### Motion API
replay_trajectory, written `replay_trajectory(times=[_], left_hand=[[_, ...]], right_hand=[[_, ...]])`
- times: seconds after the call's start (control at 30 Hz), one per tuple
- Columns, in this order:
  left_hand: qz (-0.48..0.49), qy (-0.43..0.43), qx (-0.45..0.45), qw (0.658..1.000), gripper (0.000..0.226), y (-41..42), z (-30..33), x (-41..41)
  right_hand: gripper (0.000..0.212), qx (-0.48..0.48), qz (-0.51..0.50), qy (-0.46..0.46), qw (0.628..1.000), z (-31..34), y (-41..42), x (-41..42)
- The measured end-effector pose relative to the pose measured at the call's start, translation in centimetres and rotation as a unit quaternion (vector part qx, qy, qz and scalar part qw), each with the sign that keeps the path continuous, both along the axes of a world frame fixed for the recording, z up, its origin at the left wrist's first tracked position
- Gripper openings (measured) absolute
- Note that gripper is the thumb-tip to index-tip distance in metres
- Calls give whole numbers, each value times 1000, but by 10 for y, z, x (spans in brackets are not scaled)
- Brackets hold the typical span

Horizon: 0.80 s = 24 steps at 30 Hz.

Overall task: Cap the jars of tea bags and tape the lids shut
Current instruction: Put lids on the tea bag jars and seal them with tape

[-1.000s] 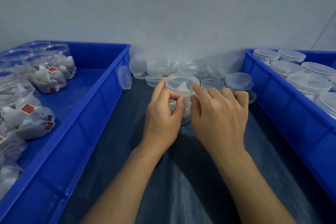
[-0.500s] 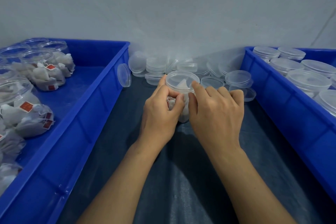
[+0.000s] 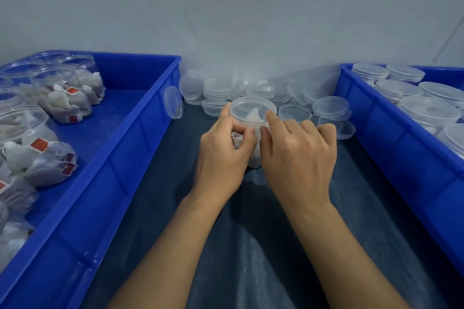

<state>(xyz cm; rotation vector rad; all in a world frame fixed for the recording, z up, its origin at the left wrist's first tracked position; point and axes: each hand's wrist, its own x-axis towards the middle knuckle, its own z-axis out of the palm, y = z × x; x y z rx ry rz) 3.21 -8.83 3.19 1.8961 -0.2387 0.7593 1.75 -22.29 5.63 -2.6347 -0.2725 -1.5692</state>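
Note:
A clear plastic jar of tea bags stands upright on the dark mat in the middle, with a clear lid on top. My left hand grips its left side, fingers curled round the wall. My right hand holds the right side, its index finger on the lid's rim and thumb against the jar wall. Most of the jar body is hidden behind both hands.
A blue bin on the left holds several open jars of tea bags. A blue bin on the right holds several capped jars. Loose clear lids pile against the grey wall behind the jar.
Both hands stay on the jar. The fingers have shifted slightly along the lid's rim, and the camera view has drifted a little.

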Motion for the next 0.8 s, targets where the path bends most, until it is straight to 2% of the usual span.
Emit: replay_trajectory(times=[0.1,0.2,0.3,0.4,0.53,0.7,0.8], left_hand=[[7,2,-13,1000,29,2,2,0],[-6,11,-14,1000,14,5,4,-1],[-11,18,-21,1000,20,5,6,-1],[-28,26,-59,998,12,4,3,0],[-41,44,-140,988,32,8,1,5],[-80,97,-128,984,75,13,1,3],[-67,106,-95,988,72,11,2,4]], right_hand=[[24,4,0,-6,1000,-1,-1,0],[26,9,6,-4,1000,-1,-1,0],[27,12,9,-1,1000,-1,-2,1],[28,16,7,2,1000,-2,-2,1],[27,22,8,-4,1000,-2,-2,2],[26,23,12,5,1000,-2,-1,1],[25,29,19,2,999,-1,-1,1]])
